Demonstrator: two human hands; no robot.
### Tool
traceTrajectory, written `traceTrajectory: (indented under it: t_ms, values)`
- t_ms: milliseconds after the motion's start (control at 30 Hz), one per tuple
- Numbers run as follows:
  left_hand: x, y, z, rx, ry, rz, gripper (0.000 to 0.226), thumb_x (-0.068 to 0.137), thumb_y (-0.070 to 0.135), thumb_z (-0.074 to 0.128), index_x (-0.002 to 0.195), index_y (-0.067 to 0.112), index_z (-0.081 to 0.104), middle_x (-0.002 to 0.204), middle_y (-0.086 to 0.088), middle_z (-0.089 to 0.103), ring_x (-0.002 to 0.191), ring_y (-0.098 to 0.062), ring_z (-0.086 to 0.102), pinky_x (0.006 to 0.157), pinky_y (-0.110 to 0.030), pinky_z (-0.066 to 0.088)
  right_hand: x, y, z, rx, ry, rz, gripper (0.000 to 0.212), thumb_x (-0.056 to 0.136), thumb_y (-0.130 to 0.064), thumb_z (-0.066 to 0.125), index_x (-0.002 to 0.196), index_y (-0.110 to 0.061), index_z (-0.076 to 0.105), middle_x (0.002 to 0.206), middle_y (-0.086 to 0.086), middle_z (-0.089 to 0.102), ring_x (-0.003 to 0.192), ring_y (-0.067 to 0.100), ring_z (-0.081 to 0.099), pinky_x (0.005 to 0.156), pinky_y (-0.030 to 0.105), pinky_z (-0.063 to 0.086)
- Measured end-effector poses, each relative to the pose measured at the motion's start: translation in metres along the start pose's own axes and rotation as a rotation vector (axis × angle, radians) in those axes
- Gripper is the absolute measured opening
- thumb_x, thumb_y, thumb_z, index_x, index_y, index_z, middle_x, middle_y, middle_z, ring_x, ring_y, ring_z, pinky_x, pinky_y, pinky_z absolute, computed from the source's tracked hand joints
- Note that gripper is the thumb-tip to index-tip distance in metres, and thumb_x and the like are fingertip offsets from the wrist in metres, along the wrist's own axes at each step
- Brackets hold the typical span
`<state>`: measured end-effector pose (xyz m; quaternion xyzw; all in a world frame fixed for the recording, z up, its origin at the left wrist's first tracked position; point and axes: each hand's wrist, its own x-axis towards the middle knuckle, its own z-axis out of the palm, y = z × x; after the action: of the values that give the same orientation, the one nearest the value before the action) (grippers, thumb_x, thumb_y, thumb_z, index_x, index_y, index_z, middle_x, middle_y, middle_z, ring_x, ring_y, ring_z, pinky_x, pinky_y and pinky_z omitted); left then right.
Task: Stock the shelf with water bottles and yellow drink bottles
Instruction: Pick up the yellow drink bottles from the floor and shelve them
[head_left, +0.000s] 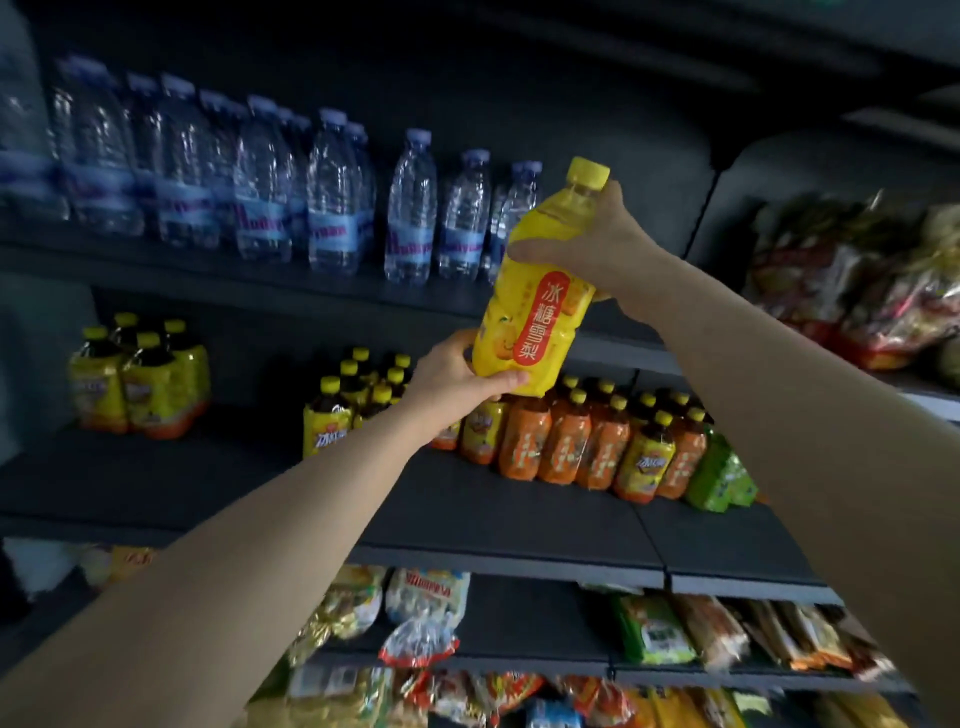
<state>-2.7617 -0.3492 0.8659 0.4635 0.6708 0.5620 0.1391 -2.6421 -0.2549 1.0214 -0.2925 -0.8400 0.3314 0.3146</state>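
two hands: both on yellow bottle (540, 291)
right hand (592, 244): fingers clasp its neck
left hand (457, 374): fingers grasp its base
axis: tilted, cap up-right
gap: top shelf (363, 291), right of water bottles (291, 197)

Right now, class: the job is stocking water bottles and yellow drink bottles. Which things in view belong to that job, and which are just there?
Belongs to the job:
- yellow drink bottle, held by the left hand and right hand
- water bottles on the top shelf

Just there:
- orange-labelled bottles
- green packets
- snack bags on the lower shelves
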Motion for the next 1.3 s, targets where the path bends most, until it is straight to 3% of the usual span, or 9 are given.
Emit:
traceTrajectory:
  t_ms: [133,233,400,567,800,900,1000,1133,1300]
  values:
    - [0.027,0.023,-0.006,0.082,-0.045,0.036,0.043,0.076,0.054,0.078,0.109,0.039,0.055,0.093,0.01,0.075,0.072,-0.006,0.073,0.086,-0.036,0.057,0.026,-0.004,-0.013,-0.022,0.12,0.023,0.103,0.062,-0.057,0.085,0.142,-0.021,0.03,0.118,-0.002,0.057,0.099,0.017,0.062,0.074,0.037,0.055]
    - [0.059,0.044,-0.015,0.288,-0.091,0.055,0.046,0.076,0.065,0.072,0.11,0.037,0.059,0.085,0.012,0.074,0.072,-0.003,0.071,0.084,-0.03,0.055,0.053,-0.004,-0.024,-0.034,0.178,0.008,0.095,0.062,-0.061,0.083,0.136,-0.021,0.039,0.114,-0.001,0.061,0.093,0.015,0.064,0.07,0.034,0.055]
    - [0.126,0.066,-0.009,0.591,-0.15,0.091,0.066,0.073,0.074,0.065,0.126,0.034,0.062,0.122,0.008,0.065,0.11,-0.015,0.06,0.094,-0.033,0.047,0.102,0.014,-0.048,-0.07,0.246,0.007,0.087,0.064,-0.064,0.079,0.132,-0.023,0.043,0.111,-0.001,0.06,0.091,0.018,0.064,0.075,0.039,0.059]
    - [0.195,0.059,0.017,0.833,-0.074,0.2,0.076,0.08,0.073,0.058,0.136,0.021,0.056,0.138,-0.006,0.055,0.122,-0.025,0.054,0.099,-0.04,0.047,0.158,0.057,-0.075,-0.141,0.26,0.025,0.089,0.066,-0.062,0.079,0.136,-0.023,0.042,0.112,-0.001,0.057,0.094,0.02,0.061,0.071,0.035,0.055]
    - [0.262,0.046,0.044,1.095,0.223,0.425,0.052,0.092,0.039,0.064,0.138,0.021,0.053,0.136,-0.002,0.049,0.127,-0.024,0.041,0.099,-0.038,0.046,0.244,0.136,-0.091,-0.237,0.249,0.043,0.095,0.062,-0.064,0.081,0.137,-0.022,0.042,0.117,0.004,0.06,0.105,0.026,0.061,0.082,0.041,0.057]
    - [0.283,0.042,0.057,1.186,0.206,0.49,0.05,0.091,0.03,0.066,0.138,0.017,0.053,0.135,-0.005,0.048,0.126,-0.026,0.044,0.093,-0.039,0.051,0.273,0.157,-0.085,-0.226,0.218,0.027,0.093,0.063,-0.063,0.081,0.137,-0.023,0.042,0.115,0.002,0.059,0.107,0.026,0.061,0.081,0.037,0.055]
    - [0.301,0.038,0.077,1.207,0.118,0.471,0.052,0.094,0.029,0.063,0.142,0.014,0.048,0.137,-0.007,0.046,0.124,-0.028,0.049,0.098,-0.039,0.048,0.297,0.168,-0.074,-0.187,0.209,0.003,0.091,0.064,-0.063,0.081,0.137,-0.024,0.043,0.116,0.003,0.06,0.109,0.026,0.06,0.081,0.035,0.053]
    - [0.321,0.026,0.104,1.055,0.056,0.292,0.054,0.096,0.036,0.059,0.143,0.014,0.045,0.141,-0.009,0.045,0.125,-0.028,0.051,0.1,-0.04,0.046,0.322,0.175,-0.061,-0.158,0.175,-0.035,0.091,0.067,-0.065,0.079,0.139,-0.023,0.042,0.112,0.0,0.058,0.107,0.024,0.061,0.076,0.032,0.049]
    - [0.343,0.004,0.121,0.902,0.032,0.112,0.052,0.092,0.044,0.063,0.135,0.017,0.049,0.129,-0.008,0.057,0.117,-0.026,0.055,0.099,-0.039,0.043,0.353,0.183,-0.047,-0.13,0.122,-0.027,0.095,0.068,-0.072,0.074,0.141,-0.023,0.037,0.121,0.005,0.061,0.105,0.024,0.063,0.075,0.033,0.053]
